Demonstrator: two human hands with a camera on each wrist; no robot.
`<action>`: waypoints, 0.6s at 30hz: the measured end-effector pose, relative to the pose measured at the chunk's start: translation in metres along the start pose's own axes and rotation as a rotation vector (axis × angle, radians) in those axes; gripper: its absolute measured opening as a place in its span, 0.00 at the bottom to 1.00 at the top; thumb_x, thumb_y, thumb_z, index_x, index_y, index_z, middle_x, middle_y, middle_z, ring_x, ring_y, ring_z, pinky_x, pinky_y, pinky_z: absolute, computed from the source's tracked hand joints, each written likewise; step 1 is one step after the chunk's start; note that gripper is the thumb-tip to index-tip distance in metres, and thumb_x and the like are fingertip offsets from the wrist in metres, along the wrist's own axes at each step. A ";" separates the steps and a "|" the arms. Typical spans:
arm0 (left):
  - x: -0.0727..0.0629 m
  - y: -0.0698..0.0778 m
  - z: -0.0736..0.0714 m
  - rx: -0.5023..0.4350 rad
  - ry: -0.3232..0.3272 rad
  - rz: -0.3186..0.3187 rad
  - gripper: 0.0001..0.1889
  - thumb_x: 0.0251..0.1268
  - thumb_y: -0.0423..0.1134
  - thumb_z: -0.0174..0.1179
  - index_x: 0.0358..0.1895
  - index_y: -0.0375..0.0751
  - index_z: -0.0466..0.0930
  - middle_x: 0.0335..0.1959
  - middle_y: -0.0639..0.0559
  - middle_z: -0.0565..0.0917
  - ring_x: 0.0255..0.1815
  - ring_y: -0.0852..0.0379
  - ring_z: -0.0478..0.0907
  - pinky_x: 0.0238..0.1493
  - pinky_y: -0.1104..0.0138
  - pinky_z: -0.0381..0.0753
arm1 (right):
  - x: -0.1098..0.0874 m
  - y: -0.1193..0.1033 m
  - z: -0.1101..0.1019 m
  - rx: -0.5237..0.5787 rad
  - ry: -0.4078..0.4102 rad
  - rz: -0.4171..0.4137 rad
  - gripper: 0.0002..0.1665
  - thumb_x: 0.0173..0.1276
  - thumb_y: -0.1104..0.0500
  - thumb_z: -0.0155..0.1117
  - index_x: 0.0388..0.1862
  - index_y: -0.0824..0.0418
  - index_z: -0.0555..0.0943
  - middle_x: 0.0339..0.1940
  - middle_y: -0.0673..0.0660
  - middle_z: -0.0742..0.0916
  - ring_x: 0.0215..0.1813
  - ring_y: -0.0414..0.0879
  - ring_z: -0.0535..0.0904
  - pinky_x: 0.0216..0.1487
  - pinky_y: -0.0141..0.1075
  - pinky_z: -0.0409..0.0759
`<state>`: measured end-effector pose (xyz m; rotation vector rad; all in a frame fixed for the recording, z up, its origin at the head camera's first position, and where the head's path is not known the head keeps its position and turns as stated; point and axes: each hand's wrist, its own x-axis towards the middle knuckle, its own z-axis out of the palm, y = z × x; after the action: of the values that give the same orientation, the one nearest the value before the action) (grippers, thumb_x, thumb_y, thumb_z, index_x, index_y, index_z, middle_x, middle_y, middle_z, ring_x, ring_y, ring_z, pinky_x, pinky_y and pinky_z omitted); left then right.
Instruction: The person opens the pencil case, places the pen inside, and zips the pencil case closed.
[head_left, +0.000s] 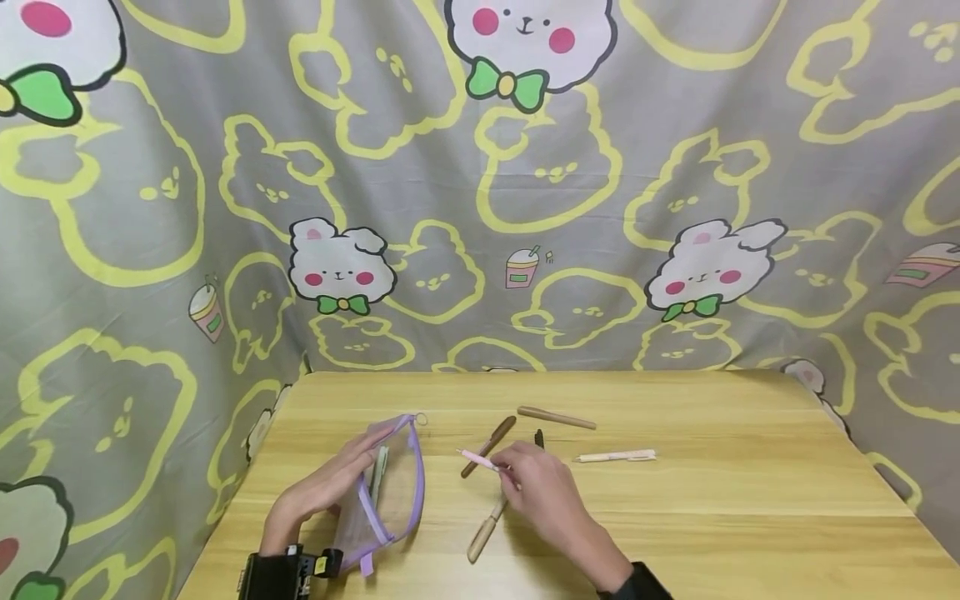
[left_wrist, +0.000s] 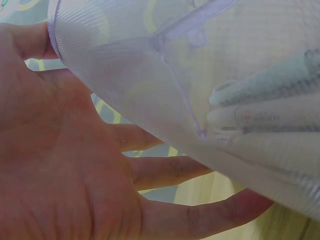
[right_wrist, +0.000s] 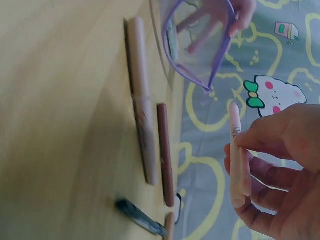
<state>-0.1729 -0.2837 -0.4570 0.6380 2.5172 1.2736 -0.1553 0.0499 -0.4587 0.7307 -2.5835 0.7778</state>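
Note:
My left hand [head_left: 335,479] holds a see-through mesh zip pouch [head_left: 422,492] with purple trim at its rim, its mouth spread and facing right. One digit lies over the rim and the other fingers [left_wrist: 170,172] extend along the outside of the mesh. Several pens [left_wrist: 265,117] show through the wall. In my right hand [head_left: 543,492], a pale pink pen [right_wrist: 235,120] is pinched between thumb and fingers, tip toward the pouch. Below this hand lies a beige pen [head_left: 483,537], partly covered by it. A black pen [right_wrist: 140,217] is also mostly hidden in the head view.
Just beyond the right hand, a dark brown pen [head_left: 504,429] lies slanted on the wooden table [head_left: 735,492]. Farther back is a light brown pen [head_left: 557,417], and a white pen [head_left: 618,456] rests to the right. A patterned curtain [head_left: 450,208] surrounds the table's back and sides.

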 end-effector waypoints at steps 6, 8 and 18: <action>-0.001 0.000 0.000 0.007 0.003 -0.003 0.27 0.87 0.38 0.30 0.83 0.36 0.49 0.82 0.29 0.48 0.80 0.24 0.37 0.71 0.26 0.34 | -0.002 -0.009 0.011 0.035 0.019 0.012 0.11 0.57 0.70 0.75 0.38 0.59 0.90 0.34 0.49 0.87 0.32 0.37 0.80 0.28 0.25 0.77; -0.001 0.000 0.000 0.008 0.001 -0.008 0.27 0.87 0.38 0.30 0.83 0.36 0.49 0.82 0.29 0.48 0.80 0.24 0.38 0.71 0.26 0.35 | 0.000 -0.011 0.012 0.039 0.013 0.014 0.12 0.57 0.71 0.74 0.39 0.59 0.90 0.36 0.49 0.88 0.33 0.39 0.81 0.28 0.25 0.76; -0.004 0.001 -0.001 0.000 0.004 -0.031 0.27 0.87 0.38 0.31 0.82 0.35 0.49 0.81 0.28 0.47 0.80 0.24 0.40 0.71 0.25 0.38 | 0.017 -0.025 0.026 0.054 -0.010 0.019 0.15 0.55 0.73 0.71 0.38 0.57 0.90 0.35 0.47 0.88 0.35 0.41 0.81 0.32 0.28 0.79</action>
<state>-0.1698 -0.2857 -0.4554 0.5940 2.5204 1.2653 -0.1591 0.0104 -0.4609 0.7284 -2.5909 0.8543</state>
